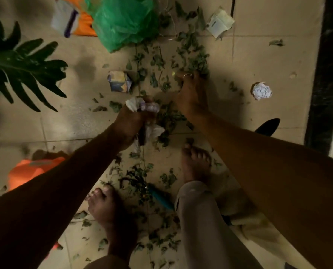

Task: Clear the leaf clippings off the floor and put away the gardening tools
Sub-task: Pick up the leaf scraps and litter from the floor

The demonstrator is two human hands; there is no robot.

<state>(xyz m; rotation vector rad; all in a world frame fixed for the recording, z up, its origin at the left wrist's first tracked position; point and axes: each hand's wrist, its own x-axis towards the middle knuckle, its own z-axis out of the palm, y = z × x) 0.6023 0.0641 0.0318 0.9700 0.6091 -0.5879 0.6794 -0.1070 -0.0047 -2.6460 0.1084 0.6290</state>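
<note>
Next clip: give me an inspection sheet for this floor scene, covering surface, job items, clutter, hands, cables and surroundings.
Surface: beige tiled floor, dimly lit, littered.
Job's things: green leaf clippings scattered from the green plastic bag down to the bare feet; blue-handled garden tool lying among them between the feet.
Clutter: crumpled white paper ball; small folded printed carton; torn pale packet; orange cloth items.
Hands: left hand closed on crumpled white paper or plastic; right hand reaching into the clippings, grasp not clear.
Cables: thin dark cord-like line at the top edge, identity unclear.
Surroundings: large dark green plant leaves at left; dark stone strip at right.
</note>
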